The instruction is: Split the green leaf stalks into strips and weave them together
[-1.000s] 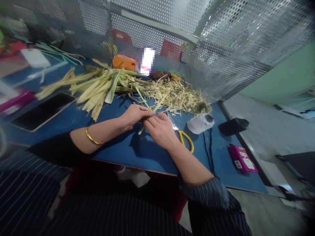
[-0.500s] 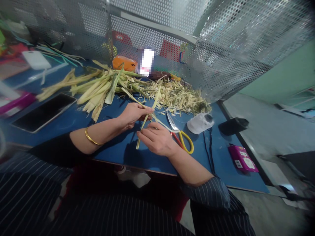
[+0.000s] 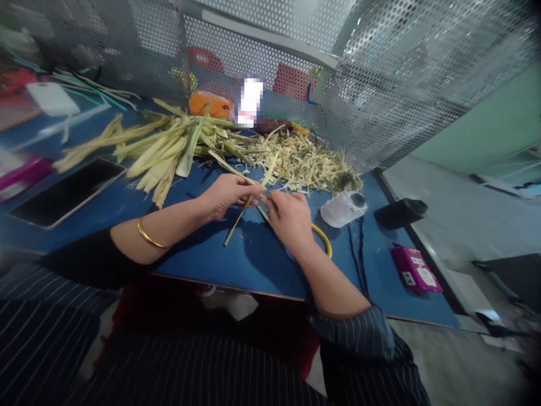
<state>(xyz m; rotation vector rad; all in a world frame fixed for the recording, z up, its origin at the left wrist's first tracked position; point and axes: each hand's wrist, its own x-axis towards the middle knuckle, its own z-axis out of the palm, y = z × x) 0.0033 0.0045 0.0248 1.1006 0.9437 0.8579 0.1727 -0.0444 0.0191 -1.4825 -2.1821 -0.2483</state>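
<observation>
Pale green-yellow plant strips (image 3: 237,223), which look like corn husk, cross between my hands above the blue table. My left hand (image 3: 226,195) pinches them where they cross, thumb on top. Fingers closed, my right hand (image 3: 290,219) grips the strips just right of that crossing, its fingertips close to the left ones. One strip end points down toward the table's front edge and another sticks up toward the back. Beneath my right hand lie scissors, mostly hidden, with a yellow handle (image 3: 324,239) showing.
Long husks (image 3: 163,155) and a heap of shreds (image 3: 304,160) lie at the back, before a perforated metal screen (image 3: 249,51). At right are a white thread spool (image 3: 343,210), a black spool (image 3: 399,214) and a purple packet (image 3: 416,269). A dark phone (image 3: 67,192) lies left.
My right hand has moved up and right, from below the crossing to beside it, and now covers the scissor blades. My left hand keeps its pinch; the lower strip end has swung slightly left.
</observation>
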